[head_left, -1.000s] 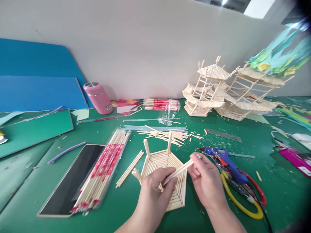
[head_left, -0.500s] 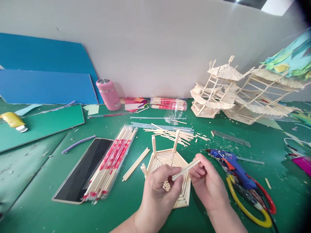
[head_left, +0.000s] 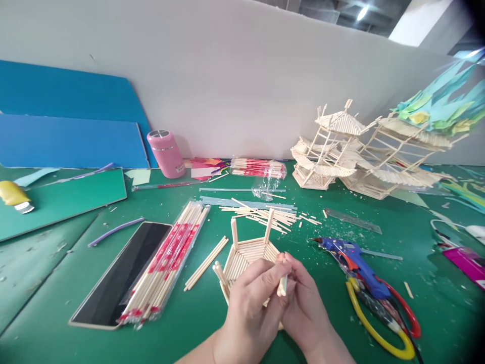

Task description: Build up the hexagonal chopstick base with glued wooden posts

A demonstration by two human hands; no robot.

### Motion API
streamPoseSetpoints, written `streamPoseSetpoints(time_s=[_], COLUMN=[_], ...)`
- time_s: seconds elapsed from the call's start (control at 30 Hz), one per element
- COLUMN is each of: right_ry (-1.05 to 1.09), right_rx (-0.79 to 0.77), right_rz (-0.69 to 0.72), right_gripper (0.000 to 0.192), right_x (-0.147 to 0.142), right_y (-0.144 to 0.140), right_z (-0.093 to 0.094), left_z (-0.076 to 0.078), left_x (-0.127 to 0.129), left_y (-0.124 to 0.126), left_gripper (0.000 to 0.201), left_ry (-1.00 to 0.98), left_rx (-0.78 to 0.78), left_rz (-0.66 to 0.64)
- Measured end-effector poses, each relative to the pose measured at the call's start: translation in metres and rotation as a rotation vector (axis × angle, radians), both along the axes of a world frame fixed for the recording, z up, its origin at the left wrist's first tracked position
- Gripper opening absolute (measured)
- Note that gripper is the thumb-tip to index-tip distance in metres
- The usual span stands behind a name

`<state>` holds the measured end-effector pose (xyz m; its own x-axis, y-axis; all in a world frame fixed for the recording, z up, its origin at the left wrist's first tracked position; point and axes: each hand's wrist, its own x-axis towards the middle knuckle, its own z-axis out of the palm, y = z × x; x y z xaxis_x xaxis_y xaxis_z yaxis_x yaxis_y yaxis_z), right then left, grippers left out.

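— Between the two hands, what is held now?

— A short wooden stick (head_left: 282,285) is pinched upright, where half a second ago it was held slanting and its full length was shown. The left hand (head_left: 252,303) and right hand (head_left: 303,308) have been brought close together, so most of the stick is now hidden by the fingers. By this, a closer handling of the stick is suggested, perhaps a fitting or a checking of its end.

— How far are the hands closed?

— The left hand's fingers are curled and pressed onto the stick from the left; the right hand's fingertips are closed on it from the right. Neither palm is spread.

— And what is found just beyond them?

— Directly behind the hands, the hexagonal stick base (head_left: 246,253) is laid flat on the green table (head_left: 341,344), with posts raised from its corners; its near part is covered by the hands. To the right, near the right hand, a blue glue gun (head_left: 352,258) is lain. To the left, a pack of chopsticks (head_left: 166,263) is rested partly on a dark panel (head_left: 121,273). Farther off, behind and to the right, finished stick pavilions (head_left: 341,151) are stood.
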<state>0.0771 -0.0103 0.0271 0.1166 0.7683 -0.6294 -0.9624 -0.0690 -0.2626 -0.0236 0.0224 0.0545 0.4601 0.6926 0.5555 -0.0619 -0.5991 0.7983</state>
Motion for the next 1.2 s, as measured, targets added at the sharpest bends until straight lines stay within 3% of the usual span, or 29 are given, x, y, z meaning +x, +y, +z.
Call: streamPoseSetpoints(time_s=[0.13,0.27,0.37,0.5,0.57,0.73,0.93,1.07,1.2], right_ry=[-0.192,-0.967,-1.505,-1.866,-1.917,-1.881,-1.874,-1.931,-1.75], right_rx=[-0.004,0.052,0.131,0.361,0.436,0.494,0.462,0.444,0.482], right_rz=[0.091,0.058,0.241,0.488,0.541,0.58,0.491,0.444,0.562], right_gripper=[0.027,0.037,0.029,0.019,0.003,0.014,0.015,0.016,0.012], right_x=[0.005,0.021,0.031,0.032,0.03,0.028,0.027,0.025,0.028], right_y=[-0.011,-0.029,-0.038,-0.035,-0.031,-0.024,-0.021,-0.017,-0.015], right_z=[-0.002,-0.002,0.003,0.011,0.012,0.016,0.015,0.013,0.021], left_z=[0.013,0.023,0.025,0.022,0.02,0.016,0.012,0.007,0.009], left_x=[-0.004,-0.006,-0.003,0.003,0.005,0.007,0.014,0.013,0.009], left_y=[0.005,0.011,0.012,0.008,0.007,0.012,0.016,0.013,0.015], left_gripper=[0.023,0.015,0.02,0.021,0.025,0.024,0.025,0.027,0.027], left_ry=[0.073,0.263,0.359,0.449,0.482,0.475,0.432,0.392,0.342], left_rx=[-0.037,-0.159,-0.257,-0.337,-0.348,-0.334,-0.17,-0.144,-0.215], left_rz=[0.037,0.022,-0.03,-0.072,-0.068,-0.09,-0.048,-0.031,-0.143])
